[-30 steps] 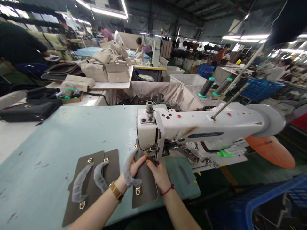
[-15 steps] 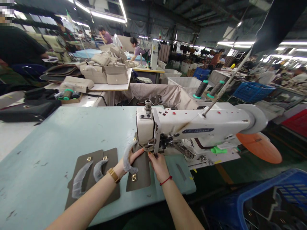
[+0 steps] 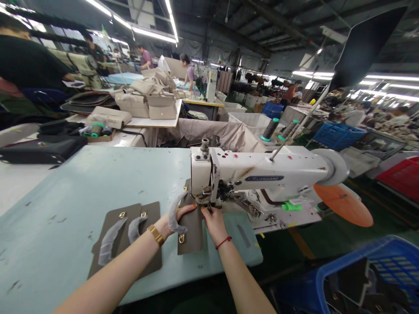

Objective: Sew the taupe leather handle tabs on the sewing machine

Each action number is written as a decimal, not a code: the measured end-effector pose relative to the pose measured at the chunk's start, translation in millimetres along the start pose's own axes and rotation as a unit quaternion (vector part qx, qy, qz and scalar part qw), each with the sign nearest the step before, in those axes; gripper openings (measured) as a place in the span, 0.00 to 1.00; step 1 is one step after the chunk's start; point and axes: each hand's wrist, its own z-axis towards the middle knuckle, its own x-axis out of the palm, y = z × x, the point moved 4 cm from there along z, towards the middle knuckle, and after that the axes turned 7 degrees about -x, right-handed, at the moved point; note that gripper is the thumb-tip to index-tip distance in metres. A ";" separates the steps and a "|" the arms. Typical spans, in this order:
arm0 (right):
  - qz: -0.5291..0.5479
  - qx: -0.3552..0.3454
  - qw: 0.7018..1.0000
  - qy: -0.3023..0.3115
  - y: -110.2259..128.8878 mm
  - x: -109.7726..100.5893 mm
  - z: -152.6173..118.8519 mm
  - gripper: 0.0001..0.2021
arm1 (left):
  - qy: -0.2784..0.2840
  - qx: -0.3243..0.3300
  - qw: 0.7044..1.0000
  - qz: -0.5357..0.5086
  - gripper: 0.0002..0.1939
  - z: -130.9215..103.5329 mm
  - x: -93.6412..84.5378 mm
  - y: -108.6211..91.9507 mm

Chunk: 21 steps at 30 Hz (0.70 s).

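Observation:
A brown leather flap piece (image 3: 192,232) with a gold ring and a plastic-wrapped handle lies under the head of a white sewing machine (image 3: 262,174). My left hand (image 3: 175,218) presses on its left edge, over the wrapped handle. My right hand (image 3: 212,223) holds its right side close to the needle area. Both hands rest flat on the piece on the pale blue table (image 3: 81,183).
Two more brown flap pieces (image 3: 131,235) with wrapped handles lie to the left of my hands. Thread cones (image 3: 270,129) stand behind the machine. A blue crate (image 3: 366,270) sits low right. Beige bags (image 3: 147,102) are stacked on a far table, with other people working beyond.
The piece has slid away from me, further under the machine head, with both hands following it. The camera has tilted up a little.

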 end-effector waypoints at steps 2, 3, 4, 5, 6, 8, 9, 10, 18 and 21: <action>0.002 -0.002 1.000 0.003 -3.0 1.1 1.2 0.18 | 0.004 -0.036 0.999 -0.028 0.35 2.8 -0.9 1.1; 0.004 -0.003 1.000 0.005 -4.6 2.0 1.7 0.18 | 0.006 -0.050 0.998 -0.035 0.35 4.5 -2.2 1.4; 0.007 -0.003 1.000 0.006 -6.3 3.1 2.1 0.17 | 0.010 -0.063 0.997 -0.039 0.35 6.5 -3.8 1.6; 0.010 -0.004 1.000 0.007 -8.0 4.4 2.3 0.17 | 0.016 -0.074 0.996 -0.040 0.35 8.7 -5.7 1.5; 0.014 -0.003 1.000 0.007 -9.4 5.9 2.2 0.16 | 0.024 -0.083 0.995 -0.041 0.33 11.2 -7.9 1.1; 0.026 -0.001 1.000 0.006 -11.2 9.3 1.4 0.16 | 0.040 -0.098 0.994 -0.037 0.29 17.1 -13.1 0.0; 0.033 0.000 0.999 0.005 -11.5 11.0 0.6 0.16 | 0.047 -0.105 0.993 -0.034 0.27 20.2 -16.2 -0.4; 0.041 0.002 0.999 0.005 -11.3 12.6 -0.4 0.17 | 0.052 -0.111 0.992 -0.029 0.26 23.5 -19.3 -0.4; 0.077 0.006 0.997 -0.015 -6.8 16.8 -5.7 0.17 | 0.093 -0.124 0.988 0.022 0.26 37.4 -30.7 5.9; 0.075 0.002 0.997 -0.017 -8.3 17.0 -4.6 0.17 | 0.099 -0.109 0.988 0.034 0.26 38.7 -29.4 5.8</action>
